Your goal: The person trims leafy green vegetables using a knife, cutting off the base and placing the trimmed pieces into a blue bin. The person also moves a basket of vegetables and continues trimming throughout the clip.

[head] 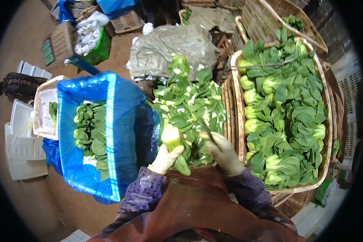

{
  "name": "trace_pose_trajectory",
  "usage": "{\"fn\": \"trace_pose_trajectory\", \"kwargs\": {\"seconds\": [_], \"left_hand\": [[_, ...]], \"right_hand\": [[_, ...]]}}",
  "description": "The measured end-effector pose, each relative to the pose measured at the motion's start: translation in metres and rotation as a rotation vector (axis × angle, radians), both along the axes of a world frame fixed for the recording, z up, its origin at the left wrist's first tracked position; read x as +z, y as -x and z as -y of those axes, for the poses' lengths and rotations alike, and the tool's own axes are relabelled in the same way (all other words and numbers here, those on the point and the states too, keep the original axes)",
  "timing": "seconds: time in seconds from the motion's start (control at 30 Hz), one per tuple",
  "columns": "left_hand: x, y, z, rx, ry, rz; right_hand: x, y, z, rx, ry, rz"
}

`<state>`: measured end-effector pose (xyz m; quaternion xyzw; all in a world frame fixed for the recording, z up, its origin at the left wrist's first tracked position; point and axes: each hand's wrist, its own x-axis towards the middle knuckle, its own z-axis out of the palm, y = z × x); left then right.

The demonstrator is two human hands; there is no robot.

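Note:
My left hand [168,155], in a pale glove, grips a head of bok choy [171,136] with its pale base turned up. A knife with a dark blade [208,130] is in my gloved right hand [223,152], its tip pointing away from me. Both hands are over a heap of loose bok choy leaves and trimmings [190,106] in front of my brown apron [196,199]. On the right stands a large crate [236,87] full of bok choy heads [278,121]. To the left, a blue plastic liner [127,90] covers a container with bok choy [92,133] inside.
A grey plastic sheet [169,45] covers a stack beyond the leaf heap. Farther left are a green crate [102,48] with crumpled white plastic and a small pale crate [37,121]. White foam boxes [27,154] stand at the far left. Stacked crates [260,18] rise behind on the right.

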<state>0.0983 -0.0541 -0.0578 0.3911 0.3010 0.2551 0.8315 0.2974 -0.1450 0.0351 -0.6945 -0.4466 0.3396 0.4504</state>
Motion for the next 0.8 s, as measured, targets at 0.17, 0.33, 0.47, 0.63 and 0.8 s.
{"fn": "trace_pose_trajectory", "kwargs": {"seconds": [0.17, 0.33, 0.47, 0.63, 0.8], "left_hand": [[0.076, 0.049, -0.01, -0.239, -0.372, -0.172], [0.089, 0.087, -0.011, -0.279, -0.565, -0.288], [0.096, 0.088, -0.02, -0.273, -0.702, -0.471], [0.124, 0.046, -0.018, -0.365, -0.955, -0.514], [0.136, 0.011, -0.014, -0.471, -0.473, -0.189]], "right_hand": [[0.036, 0.032, -0.002, 0.444, -0.202, 0.698], [0.04, 0.058, -0.034, 0.539, -0.074, 1.213], [0.048, 0.051, -0.042, 0.128, 0.629, 0.612], [0.034, 0.066, -0.014, 0.084, -0.058, 0.087], [0.014, 0.038, 0.028, 0.069, -0.174, -0.021]]}}
